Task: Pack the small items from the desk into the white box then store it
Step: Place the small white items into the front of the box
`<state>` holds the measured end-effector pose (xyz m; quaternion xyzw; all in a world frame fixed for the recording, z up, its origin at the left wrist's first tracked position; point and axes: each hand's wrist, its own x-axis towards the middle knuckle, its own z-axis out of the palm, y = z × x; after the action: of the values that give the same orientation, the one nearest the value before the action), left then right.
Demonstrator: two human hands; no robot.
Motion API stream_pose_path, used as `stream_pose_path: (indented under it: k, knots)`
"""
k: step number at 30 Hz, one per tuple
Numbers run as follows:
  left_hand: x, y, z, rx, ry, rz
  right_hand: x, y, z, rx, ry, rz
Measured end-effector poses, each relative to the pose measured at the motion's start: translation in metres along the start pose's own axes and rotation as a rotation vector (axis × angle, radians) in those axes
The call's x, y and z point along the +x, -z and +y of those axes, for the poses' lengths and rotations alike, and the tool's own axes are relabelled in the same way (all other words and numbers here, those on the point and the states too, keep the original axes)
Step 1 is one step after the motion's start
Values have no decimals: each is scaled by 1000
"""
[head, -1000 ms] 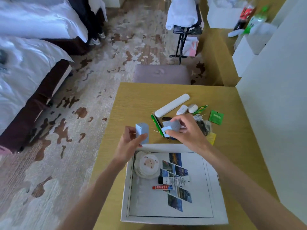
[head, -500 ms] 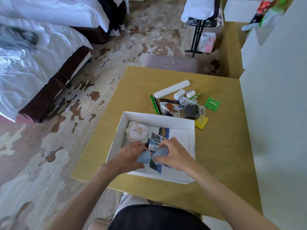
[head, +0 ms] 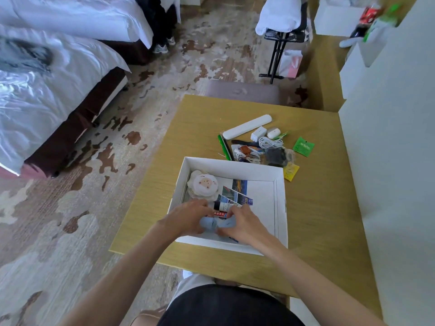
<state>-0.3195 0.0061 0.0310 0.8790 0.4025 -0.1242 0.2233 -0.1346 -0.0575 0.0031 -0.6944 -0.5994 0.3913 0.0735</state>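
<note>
Packing was in hand: left hand (head: pixel 188 217) and right hand (head: pixel 243 225) each pinched a small blue box (head: pixel 208 223) inside the white box (head: pixel 235 164). Next, I judged: release, then reach the tabletop (head: pixel 317 208).

Bright, soft, even light with a cool cast fills the room. The white sheets of the bed (head: pixel 58 95) at 9 o'clock glare and lose detail. Only a faint shadow lies under the left hand (head: pixel 188 217) and right hand (head: pixel 244 225) inside the white box (head: pixel 281 208). The blue boxes (head: pixel 208 223) they pinch look slightly smeared. The bottles (head: pixel 367 17) at 1 o'clock are blurred. Wide-angle bending bows the bench (head: pixel 317 220) edges and the wall (head: pixel 400 161) at 3 o'clock.
</note>
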Motion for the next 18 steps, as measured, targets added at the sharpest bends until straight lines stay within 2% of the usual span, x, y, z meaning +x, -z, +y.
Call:
stream_pose_path:
  k: [4,8,18]
  knots:
    - [5,5,-8,43,2,-146,2,-1,1,10,7,13]
    - [6,7,-17,47,-16,-245,3,1,-1,-54,9,-62]
    - [10,17,-28,112,-97,-319,12,-1,-25,-124,-1,-169]
